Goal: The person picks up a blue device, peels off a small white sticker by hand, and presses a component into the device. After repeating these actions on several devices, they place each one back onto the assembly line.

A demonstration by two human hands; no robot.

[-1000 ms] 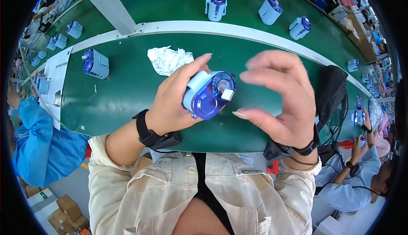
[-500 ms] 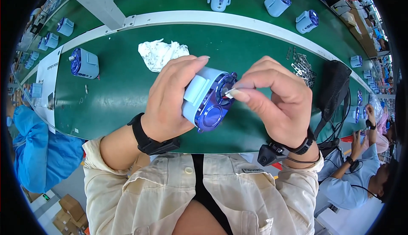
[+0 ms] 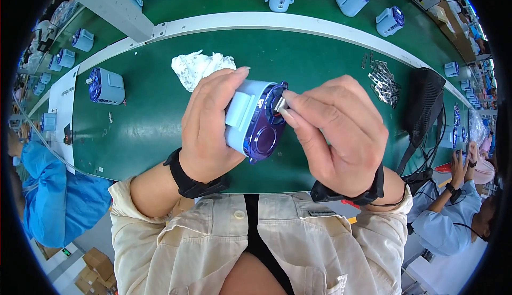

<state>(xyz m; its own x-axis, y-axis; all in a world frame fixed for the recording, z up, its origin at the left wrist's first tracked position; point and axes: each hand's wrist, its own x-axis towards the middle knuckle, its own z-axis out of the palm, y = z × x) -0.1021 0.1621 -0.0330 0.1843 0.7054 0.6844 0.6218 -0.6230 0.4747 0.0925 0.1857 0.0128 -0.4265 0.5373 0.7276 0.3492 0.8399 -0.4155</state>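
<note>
My left hand point(image 3: 208, 121) is wrapped around a light-blue plastic device point(image 3: 242, 111), which is tilted so that its glossy dark-blue end faces right. That end has a round disc and an opening above it. Between the thumb and forefinger of my right hand point(image 3: 344, 135) is a small silver metal piece point(image 3: 280, 104), held at the opening. A bit of red shows beside it. The fingertips partly cover the piece, so I cannot tell how far it sits inside. Behind my left hand lies a crumpled white cloth or bag point(image 3: 200, 66).
A similar device point(image 3: 108, 86) stands at the left. Several small metal pieces point(image 3: 384, 84) are heaped at the right, near a black mesh pouch point(image 3: 425, 100) with cables. A white rail point(image 3: 256, 22) crosses the green table; more devices stand beyond. People sit on both sides.
My right hand has turned, and its pinched metal piece now sits upright at the device's opening. The device has shifted slightly left in my left hand.
</note>
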